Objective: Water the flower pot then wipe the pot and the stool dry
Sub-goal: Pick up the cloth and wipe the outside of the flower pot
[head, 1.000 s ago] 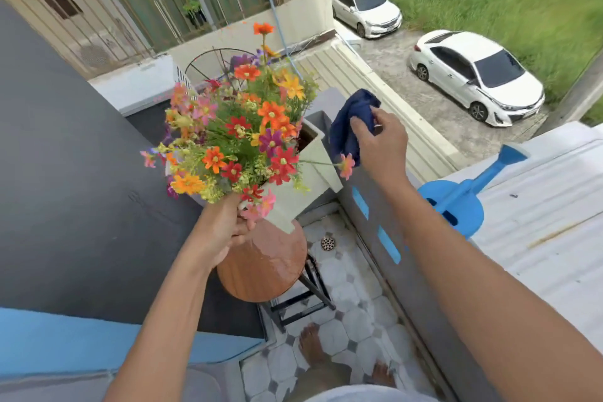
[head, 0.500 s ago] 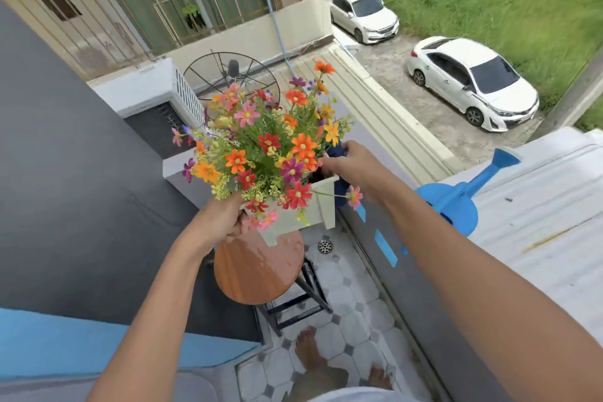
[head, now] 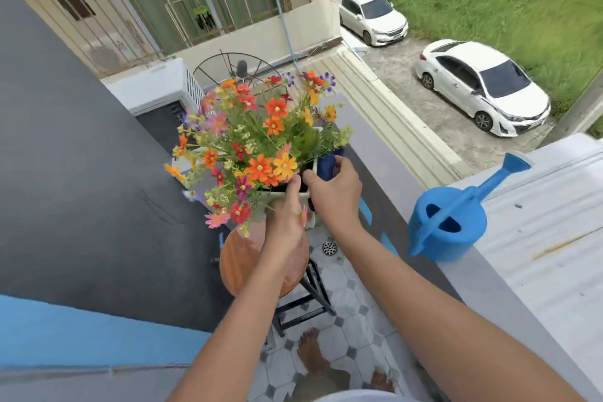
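A white square flower pot (head: pixel 311 219) full of orange, red and pink flowers (head: pixel 261 143) is held up above the round wooden stool (head: pixel 241 258). My left hand (head: pixel 285 215) grips the pot's near rim and side. My right hand (head: pixel 332 192) presses a dark blue cloth (head: pixel 328 163) against the pot's right side. The stool top looks wet and glossy. A blue watering can (head: pixel 447 222) stands on the grey ledge to the right.
The grey balcony ledge (head: pixel 385 153) runs along the right, a dark wall (head: pixel 65 173) on the left. The floor is tiled with a drain (head: pixel 329 247), and my bare feet (head: pixel 313 356) are below. Two white cars are parked far below.
The pot has turned from tilted to more upright and moved right. My right hand brought the cloth down from above onto the pot's right side. My left hand shifted to the near rim.
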Available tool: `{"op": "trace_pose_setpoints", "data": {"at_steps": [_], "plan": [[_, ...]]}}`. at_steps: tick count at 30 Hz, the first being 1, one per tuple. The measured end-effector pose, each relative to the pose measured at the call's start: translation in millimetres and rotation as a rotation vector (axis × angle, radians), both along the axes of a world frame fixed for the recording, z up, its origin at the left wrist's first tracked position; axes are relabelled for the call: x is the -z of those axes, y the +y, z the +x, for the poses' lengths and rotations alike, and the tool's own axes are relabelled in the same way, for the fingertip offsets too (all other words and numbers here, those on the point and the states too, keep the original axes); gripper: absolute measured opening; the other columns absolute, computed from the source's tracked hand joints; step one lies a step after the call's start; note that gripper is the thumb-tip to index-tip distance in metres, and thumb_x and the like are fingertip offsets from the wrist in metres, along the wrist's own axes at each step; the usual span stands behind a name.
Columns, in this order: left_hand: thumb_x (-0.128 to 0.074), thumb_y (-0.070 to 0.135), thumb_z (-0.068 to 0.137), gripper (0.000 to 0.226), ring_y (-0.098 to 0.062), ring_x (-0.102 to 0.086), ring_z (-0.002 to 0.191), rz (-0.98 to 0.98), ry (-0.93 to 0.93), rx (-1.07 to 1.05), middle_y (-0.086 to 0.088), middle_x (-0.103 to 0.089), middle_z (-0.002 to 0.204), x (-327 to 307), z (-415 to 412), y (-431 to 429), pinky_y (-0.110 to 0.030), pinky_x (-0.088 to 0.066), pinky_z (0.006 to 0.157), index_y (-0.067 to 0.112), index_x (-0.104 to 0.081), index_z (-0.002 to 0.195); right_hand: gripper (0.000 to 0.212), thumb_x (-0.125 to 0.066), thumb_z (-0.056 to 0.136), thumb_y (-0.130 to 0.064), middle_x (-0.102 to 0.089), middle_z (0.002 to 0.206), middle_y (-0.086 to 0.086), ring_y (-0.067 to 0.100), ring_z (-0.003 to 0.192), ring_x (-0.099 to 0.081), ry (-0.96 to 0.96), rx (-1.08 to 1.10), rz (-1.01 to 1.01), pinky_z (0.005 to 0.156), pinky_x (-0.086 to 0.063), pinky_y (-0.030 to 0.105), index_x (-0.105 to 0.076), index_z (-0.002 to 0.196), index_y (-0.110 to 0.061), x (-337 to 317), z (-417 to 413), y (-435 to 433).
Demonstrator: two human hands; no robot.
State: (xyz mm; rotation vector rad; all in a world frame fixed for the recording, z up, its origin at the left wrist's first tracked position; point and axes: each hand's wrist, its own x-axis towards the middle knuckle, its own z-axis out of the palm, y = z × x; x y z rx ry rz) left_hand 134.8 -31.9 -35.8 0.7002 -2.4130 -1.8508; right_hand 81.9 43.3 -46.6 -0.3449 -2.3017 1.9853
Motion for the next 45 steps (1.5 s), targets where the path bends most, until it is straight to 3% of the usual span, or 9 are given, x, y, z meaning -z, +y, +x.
{"op": "trace_pose_setpoints", "data": {"at_steps": [3,7,12,17,26,33,38,42,45], "plan": [[-0.044,0.039,0.092,0.035,-0.015,-0.036,0.040,0.165,-0.137,-0.150,-0.006,-0.041,0.059,-0.7,-10.2,-7.9,-0.025,-0.032,0.042,0.015,-0.046,0.065,0.036,-0.077,0.078,-0.026,-0.063,0.100,-0.002,0.014,0.088,-0.058,0.071,-0.052,-0.080,0.072,-0.044,0.025,-0.056,0.107,-0.023,4.1,12.4,-4.8],[-0.041,0.027,0.093,0.032,-0.007,-0.027,0.029,0.352,-0.186,-0.191,-0.003,-0.040,0.056,-13.6,-13.3,-26.2,-0.014,-0.018,0.032,0.013,-0.045,0.064,0.054,-0.067,0.092,-0.029,-0.055,0.120,0.001,0.010,0.104,-0.054,0.206,-0.193,-0.078,0.091,-0.044,0.020,-0.049,0.140,-0.014,20.4,18.6,-5.6],[-0.040,0.022,0.090,0.021,-0.009,-0.025,0.037,0.487,-0.227,-0.104,-0.001,-0.045,0.050,-20.0,1.9,-27.3,-0.021,-0.015,0.037,0.012,-0.045,0.072,0.046,-0.059,0.097,-0.017,-0.043,0.113,0.000,-0.003,0.093,-0.039,0.302,-0.095,0.093,0.085,-0.028,-0.002,-0.049,0.141,-0.007,12.8,-17.1,4.7],[-0.043,0.022,0.090,0.017,-0.010,-0.025,0.040,0.549,-0.194,-0.130,-0.001,-0.046,0.052,-23.9,3.3,-26.6,-0.023,-0.014,0.039,0.012,-0.045,0.077,0.016,-0.058,0.094,-0.010,-0.042,0.096,0.000,-0.001,0.074,-0.041,0.322,-0.068,0.114,0.074,-0.030,0.021,-0.061,0.106,0.000,-0.7,-41.2,5.0],[-0.038,0.021,0.091,0.027,-0.006,-0.025,0.029,0.502,-0.160,-0.174,0.001,-0.042,0.047,-28.8,-11.4,-39.9,-0.016,-0.015,0.029,0.014,-0.042,0.066,0.041,-0.064,0.088,-0.001,-0.048,0.106,0.001,0.000,0.094,-0.047,0.540,-0.208,0.128,0.086,-0.033,0.003,-0.059,0.129,0.001,40.2,49.8,-9.2],[-0.041,0.018,0.091,0.021,-0.007,-0.025,0.038,0.516,-0.153,-0.124,0.000,-0.047,0.051,-28.7,1.7,-27.7,-0.019,-0.016,0.035,0.014,-0.041,0.070,0.035,-0.054,0.096,-0.016,-0.041,0.101,0.001,0.009,0.084,-0.041,0.354,-0.019,0.131,0.076,-0.036,0.020,-0.058,0.128,-0.002,5.9,-46.5,5.3],[-0.043,0.022,0.090,0.013,-0.008,-0.028,0.038,0.554,-0.109,-0.156,-0.002,-0.047,0.057,-25.8,-3.7,-36.1,-0.018,-0.017,0.034,0.011,-0.044,0.082,0.045,-0.056,0.097,-0.008,-0.042,0.108,0.002,0.001,0.085,-0.037,0.357,-0.126,0.208,0.078,-0.032,0.000,-0.049,0.142,-0.003,32.6,-25.1,12.4],[-0.042,0.023,0.091,0.017,-0.006,-0.029,0.034,0.542,-0.083,-0.194,-0.002,-0.046,0.058,-24.2,-10.2,-39.3,-0.019,-0.017,0.033,0.012,-0.045,0.078,0.041,-0.058,0.093,-0.005,-0.045,0.107,0.003,0.007,0.090,-0.045,0.403,-0.207,0.209,0.082,-0.040,0.025,-0.057,0.133,-0.001,56.4,18.9,8.7],[-0.041,0.023,0.091,0.021,-0.006,-0.029,0.033,0.503,-0.096,-0.199,-0.001,-0.046,0.056,-20.6,-11.2,-37.0,-0.019,-0.017,0.031,0.012,-0.045,0.073,0.038,-0.059,0.092,-0.011,-0.049,0.104,0.003,0.003,0.087,-0.047,0.389,-0.204,0.117,0.081,-0.041,0.024,-0.061,0.129,-0.003,48.9,40.2,-3.1]]}}
